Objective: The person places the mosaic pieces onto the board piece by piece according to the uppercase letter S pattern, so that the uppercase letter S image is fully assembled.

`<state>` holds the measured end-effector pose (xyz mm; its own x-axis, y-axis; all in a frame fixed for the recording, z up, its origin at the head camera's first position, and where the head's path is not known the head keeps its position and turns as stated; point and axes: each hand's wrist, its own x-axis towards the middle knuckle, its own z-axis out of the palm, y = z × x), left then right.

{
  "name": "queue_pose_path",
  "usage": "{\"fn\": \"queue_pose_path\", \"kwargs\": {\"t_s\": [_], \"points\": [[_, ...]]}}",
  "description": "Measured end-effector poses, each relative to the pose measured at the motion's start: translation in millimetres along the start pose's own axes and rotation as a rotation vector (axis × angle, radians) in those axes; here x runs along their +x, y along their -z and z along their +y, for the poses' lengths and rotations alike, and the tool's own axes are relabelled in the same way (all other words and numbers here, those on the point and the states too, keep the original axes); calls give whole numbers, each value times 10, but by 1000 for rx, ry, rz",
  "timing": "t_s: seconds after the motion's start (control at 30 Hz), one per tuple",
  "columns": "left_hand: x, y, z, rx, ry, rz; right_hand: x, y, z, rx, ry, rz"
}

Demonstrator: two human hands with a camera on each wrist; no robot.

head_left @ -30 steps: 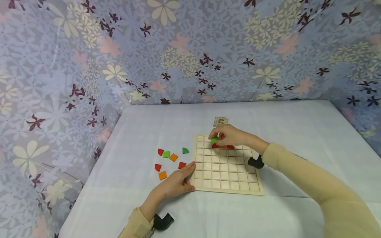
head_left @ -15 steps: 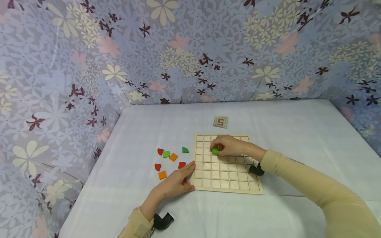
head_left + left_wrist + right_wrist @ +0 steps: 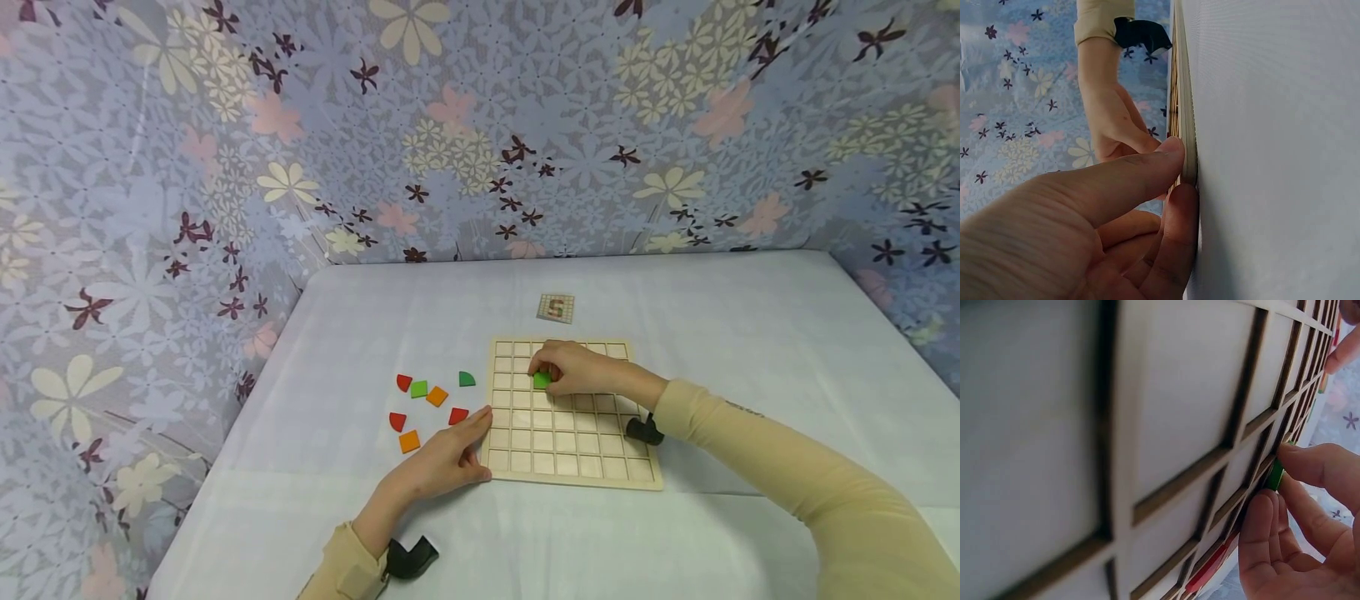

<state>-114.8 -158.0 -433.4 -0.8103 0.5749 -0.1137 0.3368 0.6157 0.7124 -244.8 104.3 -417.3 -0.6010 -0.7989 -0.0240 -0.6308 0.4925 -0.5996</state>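
My right hand (image 3: 573, 367) pinches a light green tile (image 3: 542, 381) between thumb and fingers at a cell of the wooden grid board (image 3: 555, 442). In the right wrist view the green tile (image 3: 1275, 475) stands at the grid's ridges, with a red piece (image 3: 1213, 569) lying in the board nearby. My left hand (image 3: 446, 458) rests against the board's left edge, thumb and forefinger apart. In the left wrist view its thumb (image 3: 1169, 153) touches the board's rim, and a finger lies against the edge close over the cloth. The right hand hides part of the upper rows.
Left of the board lie loose tiles: red quarter-circles (image 3: 397, 422), orange squares (image 3: 409, 442), a light green square (image 3: 419, 389), a dark green quarter-circle (image 3: 467, 379) and a red piece (image 3: 458, 416). A small pattern card (image 3: 556, 308) lies behind the board on the white cloth (image 3: 337, 333).
My right hand has come nearer with the light green tile, from over the upper rows down to a cell below, and now covers the red and orange pieces. The left hand has stayed put.
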Motion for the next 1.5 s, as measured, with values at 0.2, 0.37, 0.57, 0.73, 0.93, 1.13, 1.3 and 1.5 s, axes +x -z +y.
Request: {"fn": "queue_pose_path", "kwargs": {"t_s": [0.2,0.37,0.57,0.73,0.93,1.13,1.3,1.5], "points": [[-3,-7,2,4,-8,3,-9,0,-9,6,-5,7],[-8,-8,4,4,-2,1,-10,3,-14,6,-3,3],[-9,-5,4,-10,-4,5,-12,21,-22,16,-17,-2],[-16,-7,-10,-3,-16,4,27,64,-29,3,-25,20],[-14,9,-21,13,-24,-1,320,195,-208,17,14,142],[-25,32,-54,7,-40,0,847,79,-556,76,43,85],[-16,35,-64,10,-69,-2,1278,-176,-758,99,48,7],[2,51,-70,89,-103,20,1638,-389,-939,119,8,-56]]}}
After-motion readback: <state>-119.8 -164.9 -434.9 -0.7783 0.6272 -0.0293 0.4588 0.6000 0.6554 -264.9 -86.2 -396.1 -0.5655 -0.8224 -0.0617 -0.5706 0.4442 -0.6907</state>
